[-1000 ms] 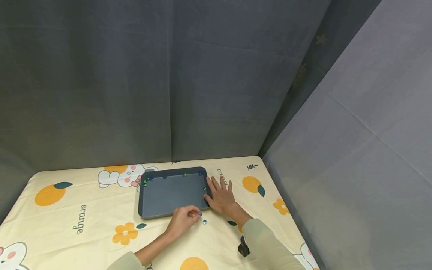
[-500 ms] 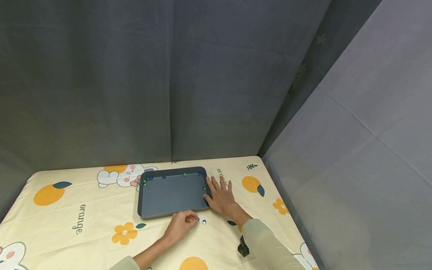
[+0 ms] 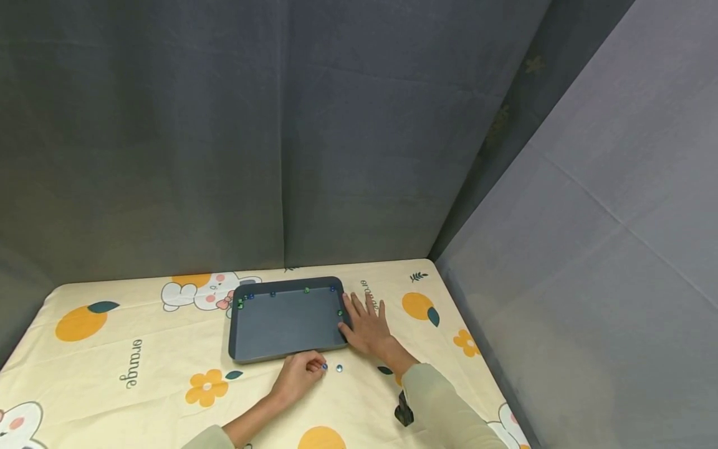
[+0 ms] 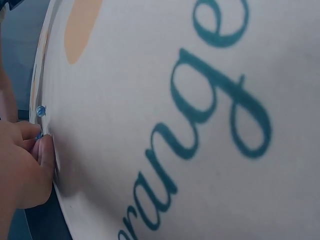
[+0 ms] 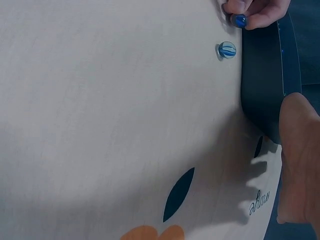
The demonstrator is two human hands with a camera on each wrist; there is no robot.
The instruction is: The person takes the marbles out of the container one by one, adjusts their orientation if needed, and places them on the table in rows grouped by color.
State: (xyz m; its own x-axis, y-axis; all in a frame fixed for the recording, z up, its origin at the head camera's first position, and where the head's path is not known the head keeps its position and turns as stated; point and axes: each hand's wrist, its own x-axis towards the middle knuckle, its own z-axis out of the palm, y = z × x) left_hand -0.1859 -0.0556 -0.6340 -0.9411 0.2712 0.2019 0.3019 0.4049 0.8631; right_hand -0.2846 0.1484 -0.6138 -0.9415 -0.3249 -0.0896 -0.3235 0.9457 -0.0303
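Note:
Between thumb and fingers my left hand (image 3: 297, 378) pinches a blue marble (image 5: 240, 21), just in front of the dark grey tray's near edge. A clear marble with blue stripes (image 3: 339, 368) lies on the cloth a little to the right of those fingertips. My right hand (image 3: 368, 329) rests at the right side of the tray (image 3: 286, 327), fingers straight and spread, thumb over the rim. Inside the tray, several green and blue marbles sit along the far, left and right walls, among them a green marble (image 3: 306, 290) and a blue marble (image 3: 273, 294).
A cream tablecloth (image 3: 162, 368) printed with oranges, flowers and rabbits covers the table. Dark grey curtain (image 3: 168, 156) hangs behind it, and a lighter grey panel (image 3: 594, 262) borders the right. A small black object (image 3: 404, 410) shows at the right sleeve.
My left hand has shifted slightly left and toward the front, away from the tray's near rim, still pinching the blue marble. The right hand, tray and striped marble have stayed in place.

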